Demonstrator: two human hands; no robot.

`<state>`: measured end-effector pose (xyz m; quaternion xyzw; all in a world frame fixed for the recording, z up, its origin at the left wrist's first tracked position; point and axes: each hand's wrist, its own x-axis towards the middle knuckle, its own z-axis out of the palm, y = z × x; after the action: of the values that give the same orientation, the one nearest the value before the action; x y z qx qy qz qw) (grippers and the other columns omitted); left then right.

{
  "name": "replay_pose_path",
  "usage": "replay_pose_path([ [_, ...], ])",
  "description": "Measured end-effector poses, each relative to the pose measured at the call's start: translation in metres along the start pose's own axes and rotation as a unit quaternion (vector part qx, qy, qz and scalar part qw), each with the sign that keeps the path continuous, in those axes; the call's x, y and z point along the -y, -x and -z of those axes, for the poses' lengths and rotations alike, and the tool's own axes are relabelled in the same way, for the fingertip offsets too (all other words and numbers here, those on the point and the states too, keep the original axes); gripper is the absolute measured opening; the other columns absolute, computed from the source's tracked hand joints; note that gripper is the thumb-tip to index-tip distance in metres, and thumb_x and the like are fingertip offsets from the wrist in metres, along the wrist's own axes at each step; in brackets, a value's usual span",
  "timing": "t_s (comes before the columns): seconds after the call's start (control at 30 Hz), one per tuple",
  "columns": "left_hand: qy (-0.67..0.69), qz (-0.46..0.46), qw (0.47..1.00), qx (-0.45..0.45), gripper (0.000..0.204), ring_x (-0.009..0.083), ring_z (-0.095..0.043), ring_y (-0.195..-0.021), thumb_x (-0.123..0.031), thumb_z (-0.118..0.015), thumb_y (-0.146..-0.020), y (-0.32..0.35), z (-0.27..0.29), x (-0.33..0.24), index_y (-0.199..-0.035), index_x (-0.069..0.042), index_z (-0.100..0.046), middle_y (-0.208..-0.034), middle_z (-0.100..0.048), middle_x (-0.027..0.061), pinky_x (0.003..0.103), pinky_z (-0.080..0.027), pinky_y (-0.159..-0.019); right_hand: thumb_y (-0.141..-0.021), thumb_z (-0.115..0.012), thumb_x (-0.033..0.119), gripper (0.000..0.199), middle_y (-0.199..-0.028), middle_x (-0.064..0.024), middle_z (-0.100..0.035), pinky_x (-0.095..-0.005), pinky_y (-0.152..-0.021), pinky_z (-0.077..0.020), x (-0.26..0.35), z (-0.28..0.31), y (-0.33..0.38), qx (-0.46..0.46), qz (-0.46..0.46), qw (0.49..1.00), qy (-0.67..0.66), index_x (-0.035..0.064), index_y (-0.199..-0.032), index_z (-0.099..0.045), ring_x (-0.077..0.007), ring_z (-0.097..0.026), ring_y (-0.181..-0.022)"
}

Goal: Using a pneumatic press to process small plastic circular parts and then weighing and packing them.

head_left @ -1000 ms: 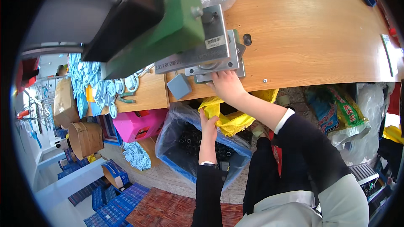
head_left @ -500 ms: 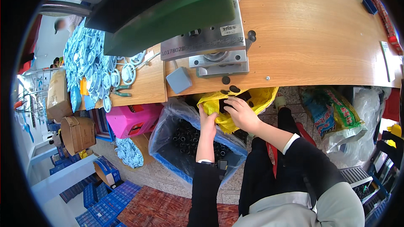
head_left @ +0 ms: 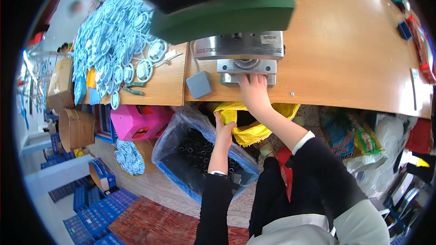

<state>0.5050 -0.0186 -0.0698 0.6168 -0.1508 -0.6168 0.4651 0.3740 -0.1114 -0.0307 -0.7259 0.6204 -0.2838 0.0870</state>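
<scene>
My left hand (head_left: 225, 129) is closed round the gathered rim of a yellow woven bag (head_left: 265, 131), which hangs open just below the table edge. Dark contents inside the bag are hard to make out. My right hand (head_left: 254, 93) reaches over the table edge, fingers stretched out onto the lower plate of a metal die (head_left: 247, 66). The fingertips are partly hidden at the die, and nothing shows in that hand. Above the die hangs the green press head (head_left: 227, 16). A grey box-shaped block (head_left: 199, 85) on a cable stands left of the die.
A lined blue bin (head_left: 170, 172) holds many black rings below my left arm. Light-blue coiled cords (head_left: 113, 36) pile up on the left table, near green-handled pliers (head_left: 134, 91). A pink container (head_left: 141, 120) sits underneath. A small nut (head_left: 292, 94) lies on the wooden table (head_left: 336, 41).
My right hand has moved from the bag mouth up to the die. The black discs at the table edge no longer show. My left hand keeps its hold; the whole view has shifted slightly.
</scene>
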Motion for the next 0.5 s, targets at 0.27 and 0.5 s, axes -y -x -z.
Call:
replay_pose_path([
  [0.27, -0.005, -0.056, 0.998, 0.03, 0.092, 0.0176, -0.05, -0.084, 0.003, -0.055, -0.06, -0.019, 0.001, -0.015, -0.137, -0.005, -0.005, -0.115, -0.044, 0.0128, 0.023, -0.041, -0.059, -0.063, -0.049, -0.006, 0.035, -0.114, -0.0195, -0.044, -0.0418, -0.095, -0.0322, -0.021, 0.005, 0.076, 0.098, 0.13, 0.977, -0.137, -0.0022, -0.098, -0.052, -0.0352, -0.04, -0.111],
  [0.5, -0.035, -0.03, 0.999, -0.011, 0.092, 0.018, -0.049, -0.091, 0.004, -0.055, -0.061, -0.003, 0.01, -0.015, -0.138, -0.007, -0.005, -0.114, -0.043, 0.0133, 0.025, -0.042, -0.073, -0.069, -0.049, -0.009, 0.019, -0.114, -0.019, -0.048, -0.0395, -0.09, -0.0365, 0.003, 0.016, 0.086, 0.11, 0.064, 0.976, -0.178, -0.0017, -0.084, -0.057, -0.0353, -0.044, -0.107],
])
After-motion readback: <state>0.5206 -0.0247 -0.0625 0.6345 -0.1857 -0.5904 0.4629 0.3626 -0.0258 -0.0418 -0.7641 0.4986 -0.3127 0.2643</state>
